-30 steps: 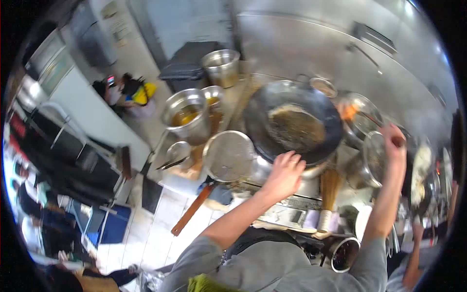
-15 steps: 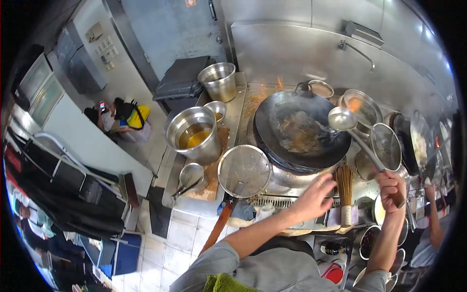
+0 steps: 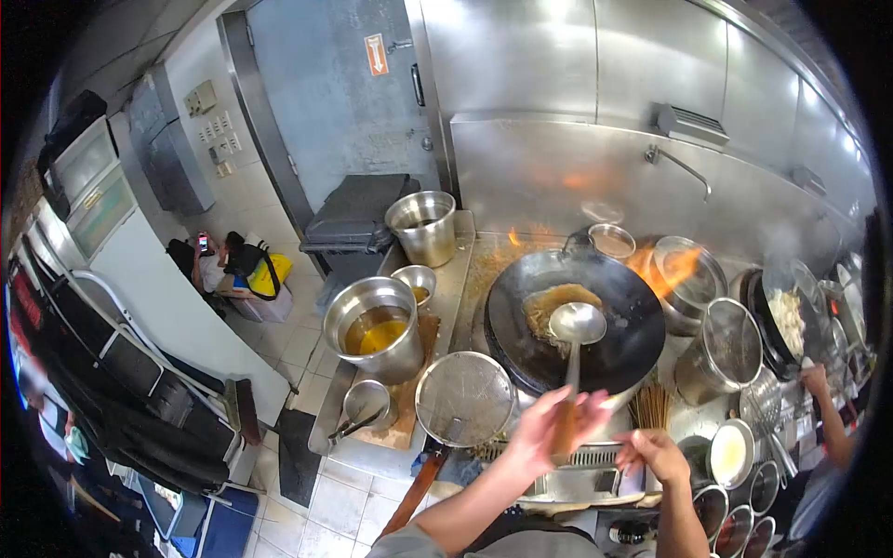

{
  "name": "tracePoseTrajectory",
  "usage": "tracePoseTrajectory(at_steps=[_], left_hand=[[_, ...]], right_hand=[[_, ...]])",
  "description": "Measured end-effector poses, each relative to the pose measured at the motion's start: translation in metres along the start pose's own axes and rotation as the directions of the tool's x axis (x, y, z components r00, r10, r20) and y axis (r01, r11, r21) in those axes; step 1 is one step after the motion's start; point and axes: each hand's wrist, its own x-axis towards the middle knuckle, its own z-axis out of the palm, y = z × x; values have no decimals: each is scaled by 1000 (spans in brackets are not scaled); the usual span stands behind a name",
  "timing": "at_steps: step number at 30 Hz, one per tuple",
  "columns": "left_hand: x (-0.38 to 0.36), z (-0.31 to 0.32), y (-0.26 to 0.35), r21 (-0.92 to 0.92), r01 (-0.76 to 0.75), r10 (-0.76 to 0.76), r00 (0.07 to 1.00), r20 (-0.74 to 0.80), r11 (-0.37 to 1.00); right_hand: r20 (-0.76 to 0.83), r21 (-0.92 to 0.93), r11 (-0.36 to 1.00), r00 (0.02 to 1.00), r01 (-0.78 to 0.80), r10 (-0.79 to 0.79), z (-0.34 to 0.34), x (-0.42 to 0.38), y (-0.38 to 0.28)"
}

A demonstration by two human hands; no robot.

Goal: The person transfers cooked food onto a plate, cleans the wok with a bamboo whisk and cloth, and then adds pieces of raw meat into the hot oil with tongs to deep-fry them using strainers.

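Ladle (image 3: pixel 573 365) moved left, bowl (image 3: pixel 577 324) forward, handle (image 3: pixel 565 432) back

Bright, whitish light glares off the steel wall (image 3: pixel 521 70) behind the wok (image 3: pixel 625 335); orange flames (image 3: pixel 677 272) glow beside it. Wide-angle curvature bends shapes far from it, and black corners frame the view.

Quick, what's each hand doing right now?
Left hand: at the handle of the ladle; firm grip can't be told.
Right hand: partly open, fingers loosely curled, nothing visibly held.
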Motion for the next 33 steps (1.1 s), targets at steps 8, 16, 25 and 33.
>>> tracePoseTrajectory(at_steps=[8,16,25,33], left_hand=[[-55,-64,67,802,8,61,997,-56,598],[-29,-69,44,782,-74,155,988,-29,619],[-27,-57,48,53,88,-96,983,155,995],[-20,-50,53,-216,188,-137,963,231,958]], right_hand=[[-551,-814,275,829,-511,-92,-72,-26,164],[-641,-157,969,766,-191,47,-112,-42,210],[-699,-82,968,679,235,-224,-61,-42,24],[-84,-766,618,924,180,-373,-9,131,-100]])
